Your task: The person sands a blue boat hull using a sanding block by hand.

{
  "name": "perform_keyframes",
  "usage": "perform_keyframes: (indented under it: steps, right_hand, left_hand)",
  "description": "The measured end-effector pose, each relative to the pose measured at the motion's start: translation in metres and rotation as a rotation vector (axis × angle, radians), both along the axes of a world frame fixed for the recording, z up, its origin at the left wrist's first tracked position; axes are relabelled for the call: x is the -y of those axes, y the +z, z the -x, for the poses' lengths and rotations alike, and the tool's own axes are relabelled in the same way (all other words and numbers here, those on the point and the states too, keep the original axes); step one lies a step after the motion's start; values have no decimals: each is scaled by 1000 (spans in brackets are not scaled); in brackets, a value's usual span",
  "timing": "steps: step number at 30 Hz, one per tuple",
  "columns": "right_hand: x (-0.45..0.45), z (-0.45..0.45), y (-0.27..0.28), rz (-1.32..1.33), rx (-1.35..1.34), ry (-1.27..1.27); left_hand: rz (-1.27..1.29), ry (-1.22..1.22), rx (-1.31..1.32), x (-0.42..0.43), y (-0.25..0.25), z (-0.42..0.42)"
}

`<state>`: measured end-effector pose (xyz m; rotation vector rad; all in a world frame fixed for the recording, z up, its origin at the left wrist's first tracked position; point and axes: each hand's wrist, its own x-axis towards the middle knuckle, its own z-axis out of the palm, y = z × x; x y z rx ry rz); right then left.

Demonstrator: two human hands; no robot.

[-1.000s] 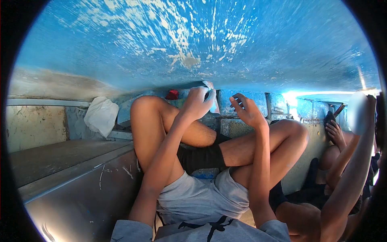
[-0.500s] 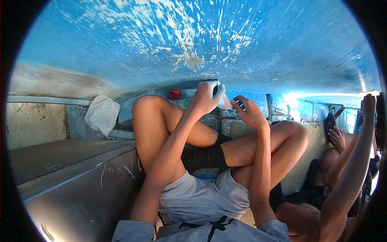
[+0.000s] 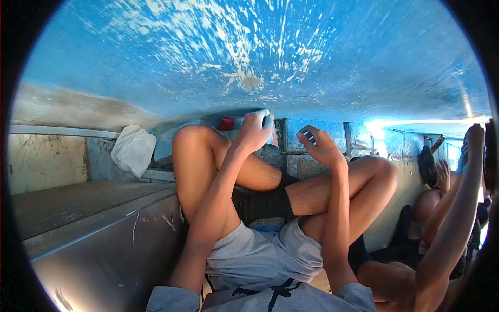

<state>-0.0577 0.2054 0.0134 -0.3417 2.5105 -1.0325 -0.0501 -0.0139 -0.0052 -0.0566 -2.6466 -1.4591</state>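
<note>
My left hand (image 3: 253,133) is raised to the lower edge of the worn blue surface (image 3: 249,57) and grips a thin, pale, folded sheet (image 3: 274,136). A whitish edge of it shows at the fingertips and a pinkish flap hangs below; most of the sheet is hidden by the hand. To the right, my right hand (image 3: 323,147) hovers above my knee with its fingers bent and apart, holding nothing and away from the sheet.
A white plastic bag (image 3: 133,151) hangs on the left above a wooden ledge (image 3: 78,195). Beyond my knee lies a small red item (image 3: 225,124). Blue-painted blocks (image 3: 316,134) line the back. At the right, another person's arm (image 3: 452,223) reaches upward close by.
My left hand has moved left with the sheet, away from my right hand. My right hand has lost contact with the sheet and stays nearly in place.
</note>
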Motion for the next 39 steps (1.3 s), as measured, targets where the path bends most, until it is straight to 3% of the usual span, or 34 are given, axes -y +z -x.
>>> perform_keyframes:
  steps: [1,2,5,7,10,13,16,22,25,30,34,39]
  right_hand:
    - [1,1,1,12,28,-3]
    - [2,3,1,25,56,-2]
    - [-1,1,1,-5,47,-14]
    - [-2,-1,0,-6,49,-15]
    - [-1,1,-3,-1,33,9]
    - [1,2,4,-11,42,9]
    - [-2,-1,0,-34,52,-6]
    - [-1,2,0,-26,59,7]
    - [-2,-2,3,-37,61,6]
    - [-2,1,-3,-30,53,9]
    - [-2,0,1,-46,60,32]
    - [-1,0,-1,-59,45,8]
  left_hand:
    - [79,-13,58,2,-10,0]
    - [33,-31,112,1,12,1]
    - [-64,18,41,0,32,5]
    - [-111,26,31,-3,8,3]
    - [61,25,41,-1,-5,2]
    - [-9,49,-12,-2,36,-1]
    - [-4,75,-122,-5,5,-4]
    - [38,95,-161,-11,26,-6]
    - [62,99,-166,-16,3,-10]
    - [91,165,-244,-17,36,-7]
    - [100,230,-207,-21,6,-9]
    - [49,245,-253,-14,38,-9]
